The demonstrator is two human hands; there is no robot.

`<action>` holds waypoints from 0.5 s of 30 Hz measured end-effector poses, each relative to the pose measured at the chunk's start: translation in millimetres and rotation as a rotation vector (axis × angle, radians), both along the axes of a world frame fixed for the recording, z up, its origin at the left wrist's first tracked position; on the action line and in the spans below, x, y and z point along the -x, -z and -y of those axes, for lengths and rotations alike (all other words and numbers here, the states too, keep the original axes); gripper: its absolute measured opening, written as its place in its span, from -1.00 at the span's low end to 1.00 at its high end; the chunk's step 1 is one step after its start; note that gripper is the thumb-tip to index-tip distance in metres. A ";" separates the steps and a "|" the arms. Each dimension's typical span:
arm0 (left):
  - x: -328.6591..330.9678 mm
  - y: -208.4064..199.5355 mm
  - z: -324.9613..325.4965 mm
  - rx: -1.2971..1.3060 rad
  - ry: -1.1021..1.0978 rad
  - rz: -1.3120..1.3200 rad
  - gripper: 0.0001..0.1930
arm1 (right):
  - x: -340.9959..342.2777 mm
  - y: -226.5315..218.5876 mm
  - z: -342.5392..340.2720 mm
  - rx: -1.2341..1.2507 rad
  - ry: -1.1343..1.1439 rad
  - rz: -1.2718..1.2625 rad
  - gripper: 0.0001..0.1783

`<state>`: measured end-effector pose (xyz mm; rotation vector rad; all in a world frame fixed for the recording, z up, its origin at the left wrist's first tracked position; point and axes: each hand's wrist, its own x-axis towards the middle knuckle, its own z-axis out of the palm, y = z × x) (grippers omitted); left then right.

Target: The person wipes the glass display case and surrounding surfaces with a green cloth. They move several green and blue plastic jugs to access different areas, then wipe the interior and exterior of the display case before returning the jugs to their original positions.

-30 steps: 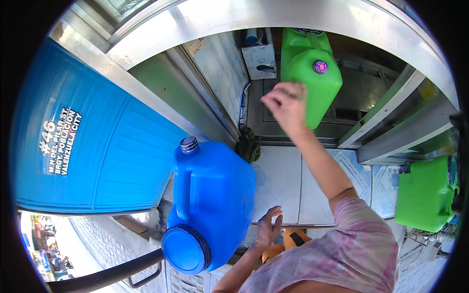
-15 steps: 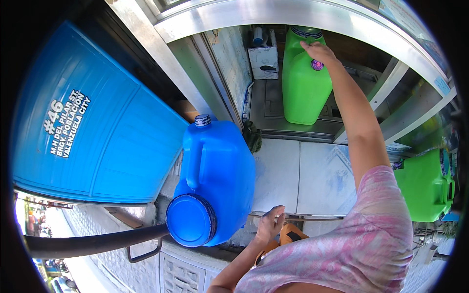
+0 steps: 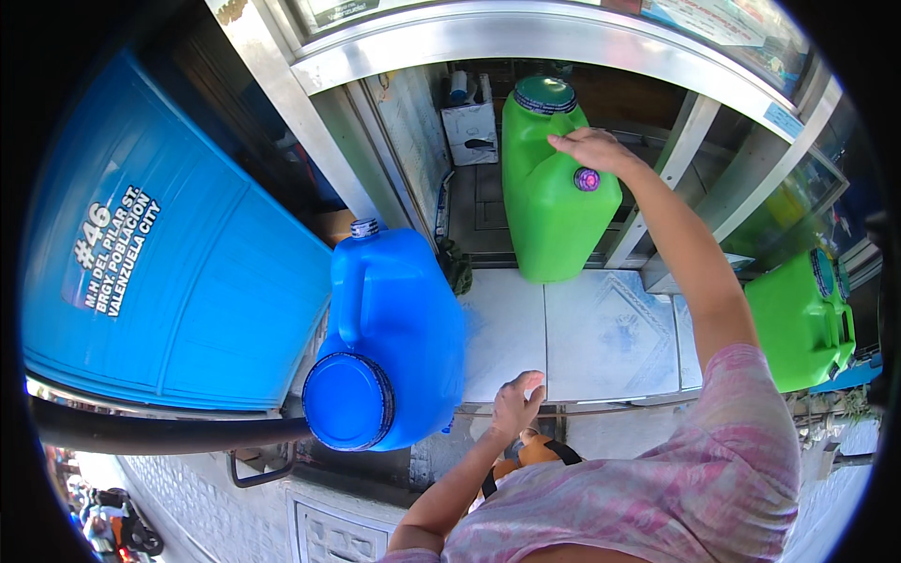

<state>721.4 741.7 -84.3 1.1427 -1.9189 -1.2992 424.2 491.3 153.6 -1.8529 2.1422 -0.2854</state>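
Observation:
In the doorway, a green water jug (image 3: 554,220) stands with a big round lid at its far end and a small purple cap on its near right shoulder. My right hand (image 3: 598,150) is wrapped round the jug's top handle, its arm stretched forward; the fingers' undersides are hidden. The jug's bottom is at the inner edge of the white tiled step, and I cannot tell whether it touches. Close to my body, my left hand (image 3: 519,403) hovers with loosely bent fingers apart and nothing in it. Left of it is a blue water jug (image 3: 413,310) with a round blue lid.
Another green jug (image 3: 798,324) stands at the right. The metal door frame (image 3: 526,56) arches beyond the handled jug. Tiles (image 3: 610,328) cover the step. A large blue panel (image 3: 206,272) fills the left, above a dark bar (image 3: 169,433). A white box (image 3: 469,131) sits inside.
My right hand has drawn the green jug nearer, out of the doorway toward the tiled step. My left hand stays near my body, empty. The whole view has shifted slightly.

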 end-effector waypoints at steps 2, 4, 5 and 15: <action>14.1 2.0 17.5 -0.060 -0.009 -0.020 -0.59 | -4.9 -3.5 -32.3 -0.011 -0.032 0.029 -0.20; 31.0 -0.4 36.6 0.095 -0.075 -0.020 -0.31 | -10.1 -6.5 -63.0 0.005 -0.059 0.023 -0.25; 39.3 -3.1 43.5 0.121 -0.103 -0.014 -0.17 | -10.7 -8.3 -78.3 0.002 -0.096 0.036 -0.28; 87.6 -33.5 24.1 0.242 -0.067 -0.283 0.58 | -23.4 -16.4 -235.9 0.149 -0.460 0.128 -0.22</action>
